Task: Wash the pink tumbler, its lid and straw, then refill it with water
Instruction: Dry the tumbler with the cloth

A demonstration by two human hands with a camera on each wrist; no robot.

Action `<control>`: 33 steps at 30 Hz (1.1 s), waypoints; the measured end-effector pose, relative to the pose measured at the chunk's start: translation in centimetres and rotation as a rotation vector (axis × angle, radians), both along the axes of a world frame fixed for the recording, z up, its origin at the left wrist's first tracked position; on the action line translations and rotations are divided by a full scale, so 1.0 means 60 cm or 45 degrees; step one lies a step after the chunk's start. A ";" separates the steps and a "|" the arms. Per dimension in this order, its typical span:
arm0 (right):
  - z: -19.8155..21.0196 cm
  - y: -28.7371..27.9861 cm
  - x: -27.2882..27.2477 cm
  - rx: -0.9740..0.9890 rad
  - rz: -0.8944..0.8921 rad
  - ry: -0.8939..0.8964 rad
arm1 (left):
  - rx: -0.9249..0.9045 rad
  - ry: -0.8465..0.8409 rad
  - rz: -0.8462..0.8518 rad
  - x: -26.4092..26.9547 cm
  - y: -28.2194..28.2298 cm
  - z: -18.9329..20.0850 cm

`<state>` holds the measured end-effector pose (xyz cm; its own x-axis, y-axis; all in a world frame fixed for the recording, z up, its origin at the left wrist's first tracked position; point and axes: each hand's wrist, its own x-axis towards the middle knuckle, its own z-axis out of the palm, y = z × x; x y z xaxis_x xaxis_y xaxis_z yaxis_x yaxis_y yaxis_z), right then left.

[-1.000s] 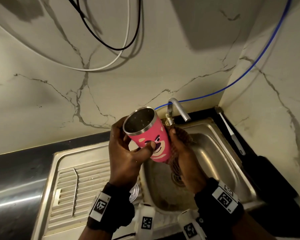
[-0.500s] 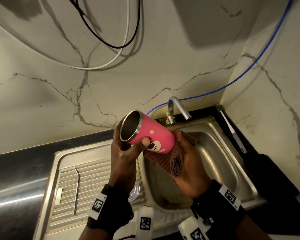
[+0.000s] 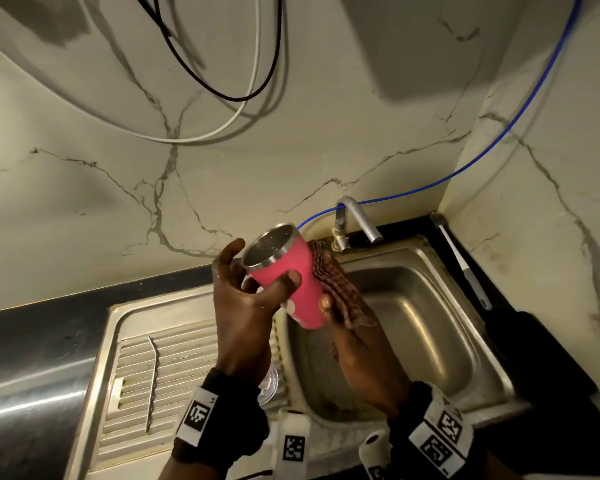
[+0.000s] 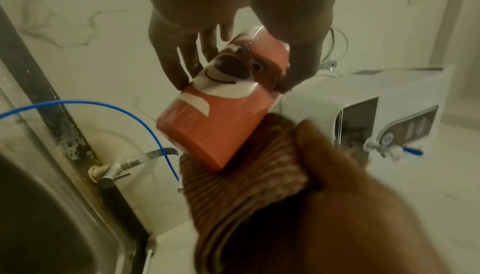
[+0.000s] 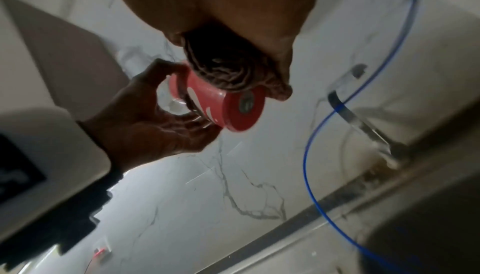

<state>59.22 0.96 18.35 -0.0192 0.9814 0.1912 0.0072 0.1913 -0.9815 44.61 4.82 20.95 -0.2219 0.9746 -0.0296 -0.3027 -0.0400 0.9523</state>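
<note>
- Above the sink [image 3: 440,327], left hand [image 3: 243,306] curls round the pink tumbler [image 3: 291,282]; right hand [image 3: 354,344] presses a brown cloth [image 3: 333,282] against its side.
- Scrubbing looks midway; rinsing and refilling remain.
- Left of the sink lies the straw [image 3: 152,379]; the lid [image 3: 271,386] is mostly hidden.
- Tap [image 3: 357,220] shows no running water.

No readable words or numbers show anywhere; the wristbands [image 3: 199,414] carry only square black-and-white coded markers, and the pink tumbler [image 4: 223,101] bears a cartoon bear face without lettering.
</note>
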 end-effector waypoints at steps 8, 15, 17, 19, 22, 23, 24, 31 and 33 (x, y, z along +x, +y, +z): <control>0.044 0.039 0.000 0.147 -0.021 -0.048 | 0.156 0.335 -0.158 0.007 -0.018 0.013; 0.042 0.067 0.011 -0.121 0.042 0.521 | 0.295 0.248 -0.149 0.007 -0.022 0.022; 0.024 0.066 0.010 -0.238 0.040 0.644 | 0.312 0.220 -0.118 0.005 -0.021 0.023; 0.001 0.060 0.014 -0.399 0.028 0.796 | 0.323 0.207 -0.099 0.004 -0.017 0.024; -0.007 0.041 0.024 -0.685 0.097 0.981 | 0.332 0.198 -0.043 -0.001 -0.009 0.024; -0.010 0.035 0.030 -0.728 0.114 1.051 | 0.328 0.202 -0.020 -0.004 -0.006 0.023; -0.010 0.030 0.036 -0.751 0.121 1.116 | 0.325 0.205 0.000 -0.007 -0.003 0.021; -0.015 0.023 0.027 -0.749 0.102 1.345 | 0.299 0.240 -0.006 0.005 -0.005 0.004; -0.028 0.017 0.023 -0.815 0.105 1.380 | 0.305 0.259 0.012 0.004 0.002 0.001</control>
<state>60.62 2.00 16.67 -0.2162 0.9072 -0.3609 -0.8472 -0.3580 -0.3926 44.84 4.94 21.04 -0.2089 0.9462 0.2469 -0.1055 -0.2728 0.9563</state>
